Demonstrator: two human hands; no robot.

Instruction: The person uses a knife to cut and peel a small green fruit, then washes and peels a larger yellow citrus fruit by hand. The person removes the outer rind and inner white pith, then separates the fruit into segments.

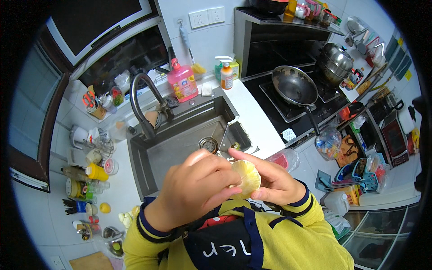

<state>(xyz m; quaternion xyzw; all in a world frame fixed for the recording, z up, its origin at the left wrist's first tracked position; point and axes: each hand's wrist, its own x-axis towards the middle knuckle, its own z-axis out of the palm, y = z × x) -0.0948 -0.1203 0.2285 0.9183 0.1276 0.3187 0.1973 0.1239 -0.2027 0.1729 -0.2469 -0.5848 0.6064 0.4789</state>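
A peeled citrus fruit [248, 179], pale yellow with whitish pith and radial segment lines, is held just beyond my chest. My right hand [278, 180] grips it from the right, thumb below and fingers above. The curled fingers and thumb of my left hand [202, 182] press on its near-left side and cover part of it. Beyond both hands lies the grey sink [172, 145] with its round drain strainer [208, 145]. A white-rimmed corner basket [251, 145] hangs at the sink's right side, with a few scraps in it.
The curved faucet [133, 91] arches over the sink's left. A pink soap bottle [183, 81] and an orange-capped bottle [226, 76] stand behind. A wok [293, 84] sits on the hob, its handle toward me. Jars, a yellow fruit [105, 207] and pale pieces [126, 218] lie left.
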